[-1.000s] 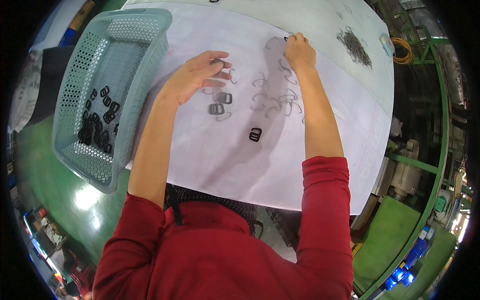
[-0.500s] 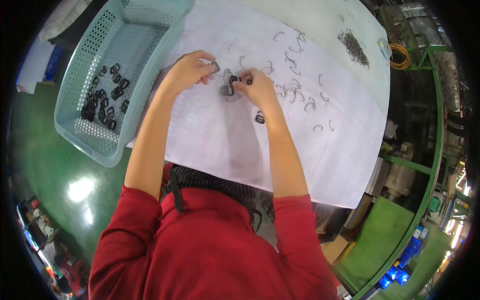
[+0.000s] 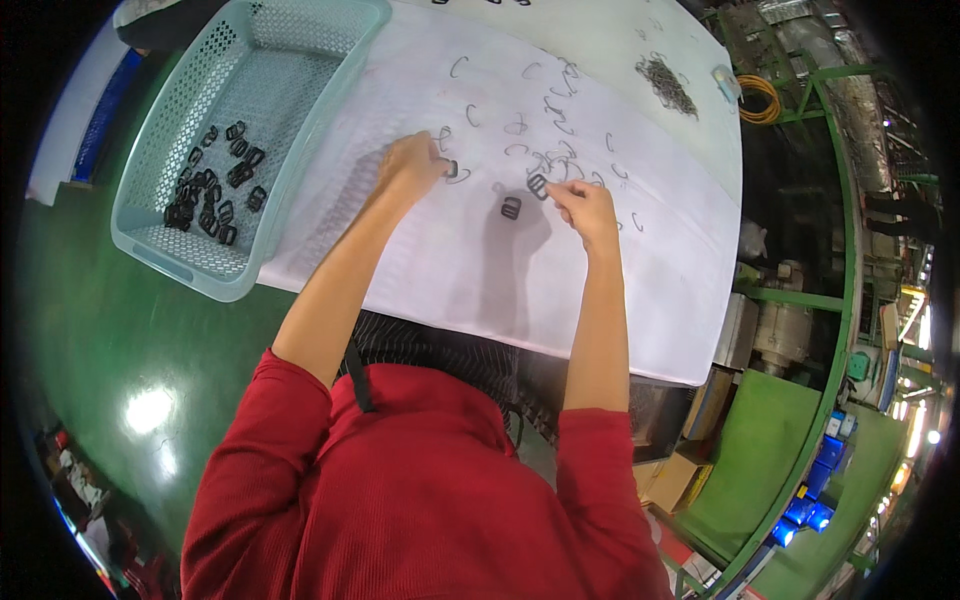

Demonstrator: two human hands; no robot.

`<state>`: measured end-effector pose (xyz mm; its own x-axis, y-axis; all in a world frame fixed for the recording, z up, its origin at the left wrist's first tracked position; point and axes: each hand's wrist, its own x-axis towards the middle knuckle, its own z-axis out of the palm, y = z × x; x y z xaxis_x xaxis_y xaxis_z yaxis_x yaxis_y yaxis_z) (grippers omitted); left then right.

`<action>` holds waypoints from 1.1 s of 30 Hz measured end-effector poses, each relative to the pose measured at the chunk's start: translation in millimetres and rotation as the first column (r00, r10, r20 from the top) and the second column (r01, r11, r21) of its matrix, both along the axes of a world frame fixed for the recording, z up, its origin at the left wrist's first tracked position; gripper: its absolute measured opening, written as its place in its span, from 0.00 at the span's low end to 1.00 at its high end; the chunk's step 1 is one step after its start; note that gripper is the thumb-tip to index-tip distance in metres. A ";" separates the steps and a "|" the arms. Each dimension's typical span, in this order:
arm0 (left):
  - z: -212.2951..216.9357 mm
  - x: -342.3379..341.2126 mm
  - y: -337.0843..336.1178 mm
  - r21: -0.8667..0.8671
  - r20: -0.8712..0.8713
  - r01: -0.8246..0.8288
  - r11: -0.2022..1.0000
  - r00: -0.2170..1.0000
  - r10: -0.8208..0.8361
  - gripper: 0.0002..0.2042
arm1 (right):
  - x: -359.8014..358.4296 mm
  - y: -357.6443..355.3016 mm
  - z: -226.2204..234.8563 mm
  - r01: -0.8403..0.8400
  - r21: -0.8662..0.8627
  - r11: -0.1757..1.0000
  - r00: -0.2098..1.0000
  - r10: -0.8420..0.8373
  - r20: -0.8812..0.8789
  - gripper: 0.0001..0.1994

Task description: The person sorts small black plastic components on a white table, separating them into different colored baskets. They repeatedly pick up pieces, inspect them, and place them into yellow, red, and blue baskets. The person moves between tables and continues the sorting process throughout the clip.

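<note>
My right hand (image 3: 590, 210) pinches a black slide buckle (image 3: 537, 185) at its edge, held a little above the white-covered table (image 3: 420, 265). Low over the table to the left, my left hand (image 3: 408, 168) is closed, back upward, with a partly hidden black buckle (image 3: 452, 169) at its fingertips. Between the hands another black slide buckle (image 3: 511, 208) lies on the cover. Thin curved wire hooks (image 3: 560, 120) are scattered beyond my right hand, and single ones lie near my left.
A pale blue-green plastic basket (image 3: 262, 232) stands at the left, with several black buckles (image 3: 210, 205) inside. Toward the far right lies a heap of wire pieces (image 3: 665, 85). A coiled orange hose (image 3: 758, 100) hangs by a green metal frame (image 3: 850, 250) on the right.
My right hand has moved right from the small group of buckles, now with one buckle in its fingers. My left hand has turned and come lower. The view has shifted slightly.
</note>
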<state>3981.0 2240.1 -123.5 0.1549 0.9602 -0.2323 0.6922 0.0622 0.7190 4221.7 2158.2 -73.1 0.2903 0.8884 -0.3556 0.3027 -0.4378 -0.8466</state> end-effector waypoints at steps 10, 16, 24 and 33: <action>138.1 -89.2 -20.9 0.576 0.029 -0.216 0.788 0.969 0.245 0.11 | 32.6 -49.9 -15.6 0.175 -0.027 0.984 0.985 -0.175 -0.006 0.13; 140.6 -137.3 -23.5 0.846 -0.268 -0.025 0.532 0.843 0.466 0.10 | 28.5 -52.5 -12.3 0.183 0.023 0.983 0.888 -0.155 -0.434 0.11; 101.3 -44.4 -57.1 0.688 0.161 -0.031 0.725 0.981 -0.111 0.04 | -12.4 -12.8 -25.5 0.027 0.053 0.998 0.946 -0.008 -0.324 0.12; 4.4 -24.7 9.4 0.549 0.207 -0.075 0.833 0.977 -0.049 0.06 | -91.0 48.6 2.9 -0.305 0.203 0.931 0.920 0.233 0.314 0.16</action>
